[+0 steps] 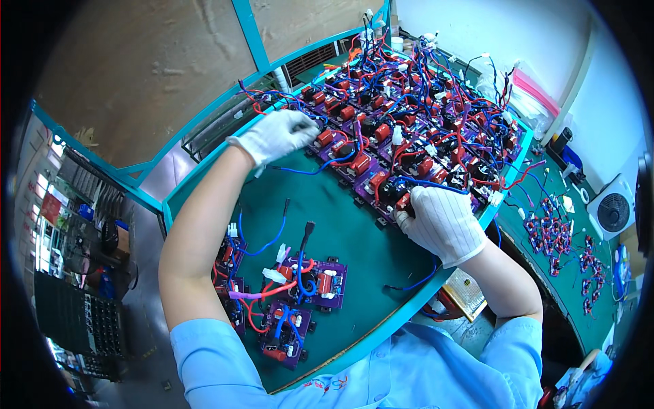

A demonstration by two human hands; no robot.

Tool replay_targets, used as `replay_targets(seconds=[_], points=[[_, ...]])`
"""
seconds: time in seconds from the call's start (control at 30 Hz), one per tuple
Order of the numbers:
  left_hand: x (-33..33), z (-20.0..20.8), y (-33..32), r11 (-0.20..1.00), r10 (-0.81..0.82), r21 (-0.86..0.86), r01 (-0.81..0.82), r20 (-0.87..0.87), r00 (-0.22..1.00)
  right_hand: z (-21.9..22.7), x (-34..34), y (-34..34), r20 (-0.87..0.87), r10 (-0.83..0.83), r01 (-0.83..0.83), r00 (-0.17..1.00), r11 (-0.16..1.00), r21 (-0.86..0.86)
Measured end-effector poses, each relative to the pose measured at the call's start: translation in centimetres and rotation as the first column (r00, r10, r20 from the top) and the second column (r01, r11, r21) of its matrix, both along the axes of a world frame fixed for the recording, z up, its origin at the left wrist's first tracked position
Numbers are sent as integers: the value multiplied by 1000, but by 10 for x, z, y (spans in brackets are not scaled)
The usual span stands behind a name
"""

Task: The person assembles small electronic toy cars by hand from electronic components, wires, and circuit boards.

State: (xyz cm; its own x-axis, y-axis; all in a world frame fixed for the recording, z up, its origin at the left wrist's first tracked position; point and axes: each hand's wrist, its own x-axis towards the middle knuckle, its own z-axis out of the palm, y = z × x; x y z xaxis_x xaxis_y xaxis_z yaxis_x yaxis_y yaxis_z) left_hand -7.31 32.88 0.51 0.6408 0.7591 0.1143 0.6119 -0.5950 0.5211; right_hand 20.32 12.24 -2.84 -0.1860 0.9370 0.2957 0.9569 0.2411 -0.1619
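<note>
A dense block of purple circuit boards (351, 170) with red cylindrical parts, black coils and red and blue wires covers the far side of a green-topped bench. At the block's left end, my left hand (279, 136), in a white glove, has its fingers bent in at the edge of a circuit board (325, 138). My right hand (446, 225), gloved in striped white, closes at the front edge of the block on another circuit board (403, 202); its fingertips are partly hidden. Nearer me lies a smaller group of circuit boards (334, 290), with loose wires and white connectors.
A teal rim (415, 305) borders the bench. To the right, a second green table (565, 273) carries small boards with wires, and a grey fan (613, 208) stands beside it. Wood panels (150, 75) in teal frames rise at the far left. A yellowish panel (466, 293) sits below my right forearm.
</note>
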Motion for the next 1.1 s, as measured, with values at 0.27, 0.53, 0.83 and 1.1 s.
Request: replay_targets(seconds=[0.27,0.53,0.83,1.1], points=[[-76,100,-80,931,365,-90,-354,176,914,36,13,-10,-16,47,-50,999,970,-238],[-54,64,-223,981,-61,113,160,-598,799,14,31,-56,71,325,-321,943,945,-58],[-11,38,-199,923,-377,-210,322,-654,656,-6,31,-42,-664,142,-94,734,990,108],[15,20,-197,837,-546,-212,505,-394,740,0,75,-29,-986,-112,-68,121,990,-120]])
